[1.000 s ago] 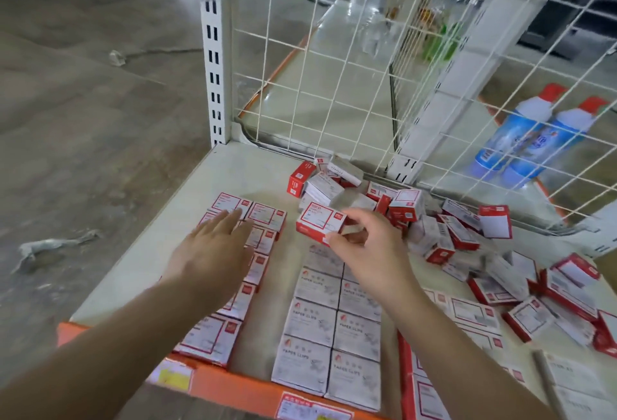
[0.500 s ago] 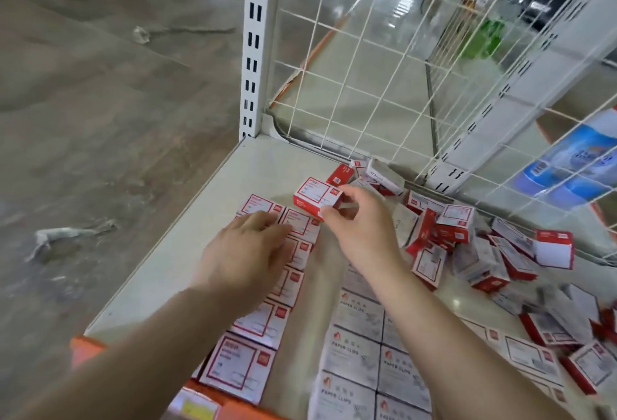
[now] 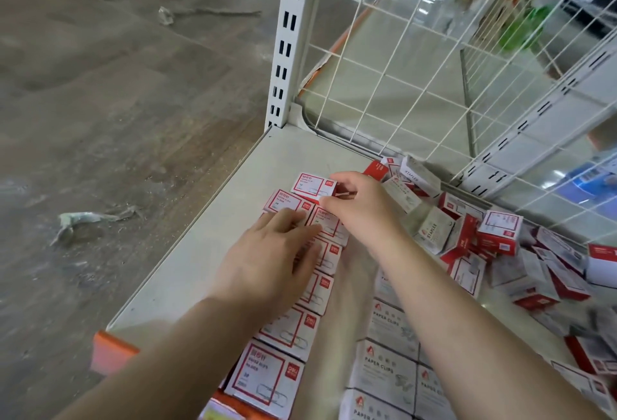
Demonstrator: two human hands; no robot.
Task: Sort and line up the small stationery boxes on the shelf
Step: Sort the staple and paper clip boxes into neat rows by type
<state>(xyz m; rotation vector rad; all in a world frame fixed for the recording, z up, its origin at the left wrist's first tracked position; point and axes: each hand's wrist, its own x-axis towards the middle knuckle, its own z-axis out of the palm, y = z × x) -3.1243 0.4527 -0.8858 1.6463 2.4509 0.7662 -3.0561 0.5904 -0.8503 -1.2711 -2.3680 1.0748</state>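
- Box (image 3: pixel 313 186): we pinch it in our right hand (image 3: pixel 359 209) at the far end of the red row (image 3: pixel 310 283), so it extends the row in line.
- Left hand (image 3: pixel 267 262): we lay it flat, fingers straight, on the row just before the right hand; it grips nothing. We judge this pins the placed boxes against shifting.
- White row (image 3: pixel 390 363): it lies under our right forearm, beside the red row, keeping types apart.
- Loose pile (image 3: pixel 467 236): it lies right of the right hand, unsorted, so much of the task remains.
- Shelf (image 3: pixel 207 252): bare surface lies left of the left hand.
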